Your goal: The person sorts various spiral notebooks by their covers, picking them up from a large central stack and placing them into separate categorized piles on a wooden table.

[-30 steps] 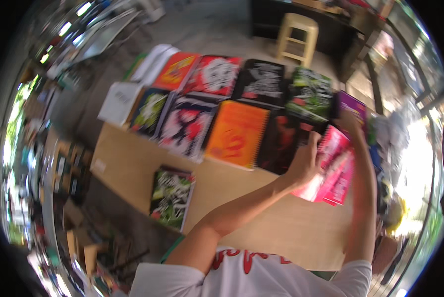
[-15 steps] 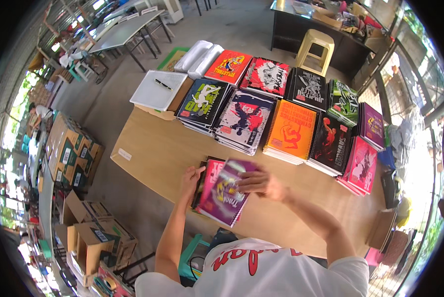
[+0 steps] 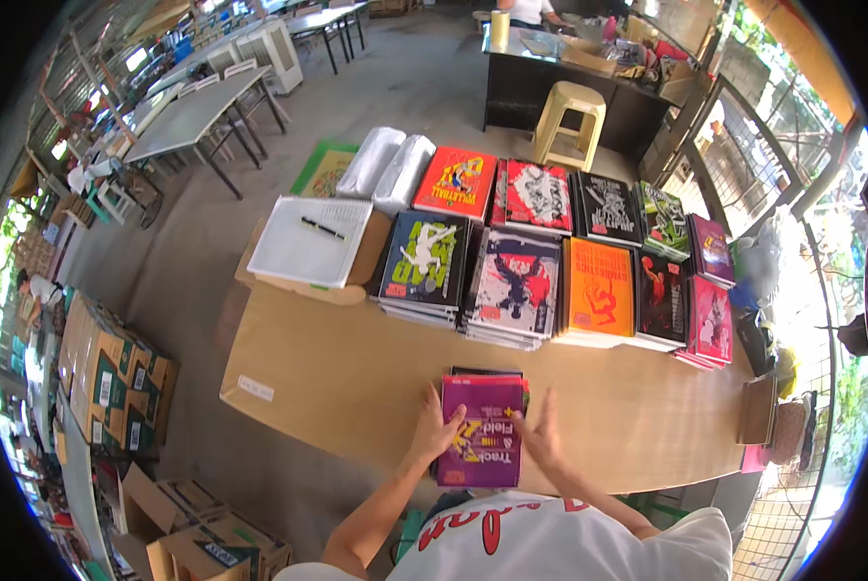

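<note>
Worktop (image 3: 347,373), near side | my left hand (image 3: 439,428) and right hand (image 3: 542,436), thumbs and fingers apart, flank the purple notebook (image 3: 480,459) atop its stack (image 3: 482,382) | even pressure should keep edges square

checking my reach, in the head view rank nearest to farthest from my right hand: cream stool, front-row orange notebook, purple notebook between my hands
From your right hand:
1. Purple notebook: right beside it, on its left.
2. Orange notebook: ahead, slightly right, front row.
3. Cream stool: farthest, ahead, beyond the table.
</note>
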`<state>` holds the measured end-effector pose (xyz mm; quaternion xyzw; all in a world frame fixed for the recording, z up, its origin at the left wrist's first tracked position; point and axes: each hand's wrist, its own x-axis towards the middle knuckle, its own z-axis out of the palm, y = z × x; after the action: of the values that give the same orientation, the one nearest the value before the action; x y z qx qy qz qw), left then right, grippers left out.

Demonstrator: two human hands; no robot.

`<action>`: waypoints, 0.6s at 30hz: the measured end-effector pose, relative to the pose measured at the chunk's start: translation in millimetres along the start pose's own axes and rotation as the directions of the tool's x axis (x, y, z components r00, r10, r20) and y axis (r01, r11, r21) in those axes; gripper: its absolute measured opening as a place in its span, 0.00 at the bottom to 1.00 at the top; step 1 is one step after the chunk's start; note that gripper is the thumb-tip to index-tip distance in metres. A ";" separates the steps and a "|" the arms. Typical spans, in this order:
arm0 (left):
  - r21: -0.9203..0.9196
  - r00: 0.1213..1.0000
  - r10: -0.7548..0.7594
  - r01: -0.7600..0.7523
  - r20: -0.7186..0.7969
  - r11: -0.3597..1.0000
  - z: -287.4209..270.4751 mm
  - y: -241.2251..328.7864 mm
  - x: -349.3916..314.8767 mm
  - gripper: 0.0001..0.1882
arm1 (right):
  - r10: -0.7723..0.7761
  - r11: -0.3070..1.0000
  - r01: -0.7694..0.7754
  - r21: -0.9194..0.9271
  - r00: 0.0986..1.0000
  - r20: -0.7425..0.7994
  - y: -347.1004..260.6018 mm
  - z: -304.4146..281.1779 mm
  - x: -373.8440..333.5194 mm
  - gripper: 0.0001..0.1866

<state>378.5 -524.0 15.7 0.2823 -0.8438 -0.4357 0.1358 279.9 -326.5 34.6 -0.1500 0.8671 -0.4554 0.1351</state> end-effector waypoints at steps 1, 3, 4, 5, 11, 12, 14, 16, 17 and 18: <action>-0.006 1.000 0.017 -0.017 0.002 1.000 -16.5 17.5 21.2 0.39 | -0.171 0.985 0.169 -0.022 0.980 -0.099 -26.0 -20.7 32.6 0.44; 0.125 0.941 0.321 -0.308 -0.108 0.943 -70.6 83.4 84.3 0.32 | -0.235 0.962 0.254 0.101 0.958 -0.166 -110.8 -63.9 115.8 0.30; 0.215 0.887 0.461 -0.455 0.027 0.864 -89.9 90.4 123.1 0.31 | -0.403 0.911 0.411 0.024 0.902 -0.154 -136.4 -61.7 167.2 0.21; 0.287 0.811 0.559 -0.584 0.172 0.759 -105.8 93.0 159.4 0.31 | -0.450 0.891 0.441 -0.111 0.889 -0.079 -172.7 -47.9 211.6 0.15; 0.500 0.503 0.636 -0.841 0.585 0.206 -94.4 96.6 296.1 0.20 | 0.084 0.872 -0.084 -0.482 0.996 -0.022 -245.5 50.2 429.8 0.41; 0.451 0.483 0.575 -0.868 0.661 0.210 -88.9 105.8 300.8 0.19 | 0.154 0.826 -0.183 -0.532 0.983 -0.100 -235.4 56.6 443.8 0.46; 0.343 0.386 0.547 -0.921 0.743 0.185 -73.6 128.2 305.9 0.15 | 0.299 0.781 -0.398 -0.482 0.915 -0.272 -206.9 49.4 470.2 0.52; 0.340 0.343 0.596 -0.932 0.725 0.123 -83.3 104.7 309.3 0.14 | 0.305 0.826 -0.325 -0.461 0.945 -0.119 -226.5 62.6 467.5 0.47; 0.331 0.272 0.658 -0.943 0.702 0.038 -89.3 94.1 309.5 0.12 | 0.297 0.864 -0.267 -0.426 0.955 0.006 -237.6 68.6 458.7 0.42; 0.333 0.276 0.554 -0.943 0.786 -0.002 -90.6 123.6 305.2 0.13 | 0.150 0.922 -0.207 -0.327 0.970 -0.190 -219.7 57.6 454.9 0.29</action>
<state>132.0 -708.2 163.7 -0.3206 -0.9429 0.0880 0.0227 -86.4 -662.6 140.9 -0.0543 0.9514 -0.2931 0.0774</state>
